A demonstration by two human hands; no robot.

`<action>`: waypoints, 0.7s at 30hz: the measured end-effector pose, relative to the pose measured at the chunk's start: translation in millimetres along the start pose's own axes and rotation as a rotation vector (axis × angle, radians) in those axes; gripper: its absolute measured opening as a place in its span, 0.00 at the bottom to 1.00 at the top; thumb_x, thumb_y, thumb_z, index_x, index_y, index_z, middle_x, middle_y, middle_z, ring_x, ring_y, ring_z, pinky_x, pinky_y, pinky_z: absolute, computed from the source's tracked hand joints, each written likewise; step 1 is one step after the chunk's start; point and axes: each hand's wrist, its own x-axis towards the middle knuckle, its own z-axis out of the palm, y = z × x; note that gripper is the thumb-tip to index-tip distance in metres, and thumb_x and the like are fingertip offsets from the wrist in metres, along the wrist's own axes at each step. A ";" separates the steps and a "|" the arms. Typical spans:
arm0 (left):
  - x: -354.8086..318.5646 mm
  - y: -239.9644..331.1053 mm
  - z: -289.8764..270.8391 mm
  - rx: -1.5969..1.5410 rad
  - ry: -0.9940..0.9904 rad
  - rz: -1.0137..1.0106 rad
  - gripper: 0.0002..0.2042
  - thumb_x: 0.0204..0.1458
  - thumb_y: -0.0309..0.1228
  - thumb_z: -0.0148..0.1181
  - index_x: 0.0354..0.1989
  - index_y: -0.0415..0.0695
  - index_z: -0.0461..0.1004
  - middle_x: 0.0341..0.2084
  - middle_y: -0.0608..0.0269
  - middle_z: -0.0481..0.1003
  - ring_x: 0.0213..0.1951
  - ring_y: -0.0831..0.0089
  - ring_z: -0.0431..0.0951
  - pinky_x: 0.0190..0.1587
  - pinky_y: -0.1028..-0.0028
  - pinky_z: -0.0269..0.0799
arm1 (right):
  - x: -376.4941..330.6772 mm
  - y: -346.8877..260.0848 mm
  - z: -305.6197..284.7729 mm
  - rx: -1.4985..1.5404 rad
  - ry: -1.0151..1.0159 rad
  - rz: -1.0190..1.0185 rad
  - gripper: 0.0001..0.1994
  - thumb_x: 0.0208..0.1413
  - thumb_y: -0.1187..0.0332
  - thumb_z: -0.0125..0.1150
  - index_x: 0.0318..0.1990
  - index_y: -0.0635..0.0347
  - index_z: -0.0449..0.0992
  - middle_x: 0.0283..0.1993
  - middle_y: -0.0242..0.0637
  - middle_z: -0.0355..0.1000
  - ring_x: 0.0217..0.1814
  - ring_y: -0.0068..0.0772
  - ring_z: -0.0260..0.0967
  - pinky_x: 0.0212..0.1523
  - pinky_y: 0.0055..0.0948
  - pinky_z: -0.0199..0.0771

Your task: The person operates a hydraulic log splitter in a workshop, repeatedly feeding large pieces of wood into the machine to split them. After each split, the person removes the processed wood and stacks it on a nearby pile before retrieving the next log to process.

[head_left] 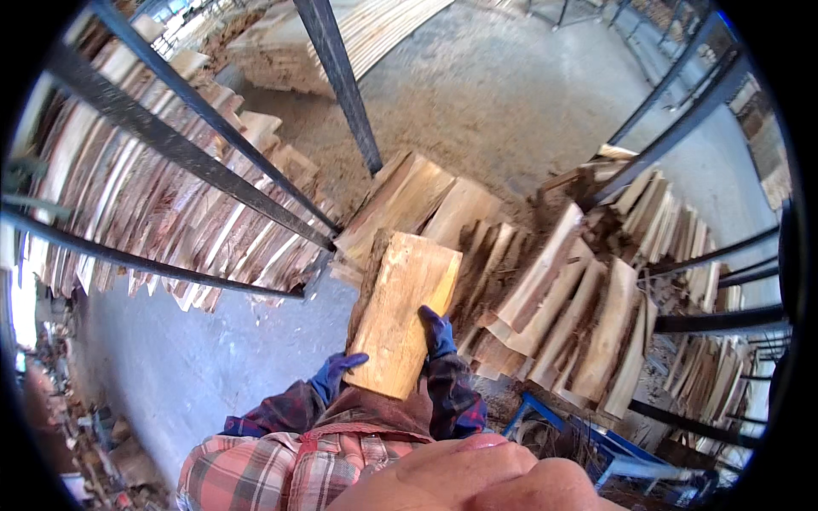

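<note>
A short, wide wooden board (400, 311) with a pale yellow face is held in front of my body, its far end pointing away from me. My left hand (335, 373), in a blue glove, grips its left edge near the close end, thumb on the top face. On the opposite edge, a little farther up, my right hand (438, 332) in a matching glove is closed on it. The fingers beneath the board are hidden. Just beyond the board's far end lies a stack of similar boards (464, 209).
Right of me, rough-edged boards (554, 315) lean in a row. A large stack of board ends (170, 187) fills the left side, crossed by dark metal bars (183, 149). A blue metal frame (630, 460) stands low right. Sawdust covers the concrete floor (452, 94) ahead.
</note>
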 end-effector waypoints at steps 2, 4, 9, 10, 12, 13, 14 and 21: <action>-0.7 -40.4 -14.6 0.213 -0.015 0.078 0.25 0.46 0.41 0.68 0.48 0.34 0.75 0.36 0.58 0.79 0.37 0.69 0.80 0.42 0.72 0.74 | -46.6 -21.7 -11.5 -0.051 0.004 -0.211 0.23 0.52 0.65 0.65 0.54 0.66 0.70 0.43 0.41 0.75 0.39 0.39 0.75 0.41 0.38 0.78; -16.2 -68.4 -6.1 0.239 -0.152 0.135 0.24 0.47 0.41 0.68 0.47 0.34 0.75 0.35 0.59 0.79 0.37 0.71 0.79 0.41 0.74 0.73 | -110.5 -37.9 -28.7 0.001 0.059 -0.298 0.23 0.52 0.67 0.66 0.54 0.64 0.69 0.43 0.39 0.75 0.39 0.38 0.75 0.41 0.35 0.78; -75.0 -118.8 52.2 0.304 -0.402 0.168 0.20 0.48 0.40 0.67 0.44 0.38 0.78 0.33 0.63 0.80 0.33 0.76 0.77 0.35 0.78 0.70 | -245.5 -44.2 -110.0 0.134 0.272 -0.613 0.23 0.51 0.68 0.67 0.53 0.64 0.68 0.43 0.38 0.74 0.40 0.36 0.74 0.42 0.35 0.78; -74.0 -139.0 57.9 0.344 -0.470 0.189 0.19 0.48 0.40 0.66 0.44 0.38 0.77 0.33 0.63 0.79 0.31 0.76 0.77 0.33 0.79 0.70 | -281.1 -44.4 -124.7 0.157 0.310 -0.686 0.23 0.51 0.68 0.68 0.53 0.64 0.68 0.44 0.38 0.73 0.40 0.35 0.74 0.42 0.34 0.77; -98.2 -154.3 85.8 0.553 -0.564 0.240 0.19 0.51 0.39 0.63 0.47 0.40 0.77 0.35 0.65 0.80 0.33 0.77 0.77 0.34 0.77 0.70 | -363.5 -47.8 -146.2 0.197 0.298 -0.787 0.27 0.53 0.68 0.65 0.58 0.66 0.64 0.48 0.41 0.72 0.44 0.37 0.73 0.45 0.35 0.77; -124.3 -157.3 103.6 0.684 -0.584 0.266 0.18 0.54 0.39 0.60 0.49 0.42 0.77 0.37 0.65 0.80 0.36 0.76 0.77 0.36 0.76 0.71 | -390.8 -44.5 -162.0 0.197 0.311 -0.808 0.29 0.53 0.70 0.64 0.61 0.67 0.61 0.51 0.42 0.71 0.47 0.39 0.73 0.48 0.35 0.77; -142.5 -162.7 120.9 0.834 -0.615 0.303 0.18 0.57 0.39 0.56 0.52 0.43 0.77 0.39 0.66 0.80 0.39 0.76 0.78 0.38 0.74 0.72 | -432.3 -46.9 -160.1 0.277 0.253 -0.841 0.28 0.54 0.69 0.64 0.61 0.68 0.62 0.52 0.43 0.71 0.48 0.39 0.73 0.50 0.35 0.76; -197.9 -237.6 228.8 0.829 -0.867 0.381 0.17 0.47 0.39 0.64 0.44 0.46 0.78 0.30 0.74 0.77 0.30 0.83 0.71 0.29 0.80 0.62 | -571.8 -41.1 -260.2 0.367 0.585 -1.199 0.27 0.55 0.66 0.65 0.60 0.64 0.64 0.52 0.35 0.71 0.48 0.30 0.69 0.50 0.30 0.70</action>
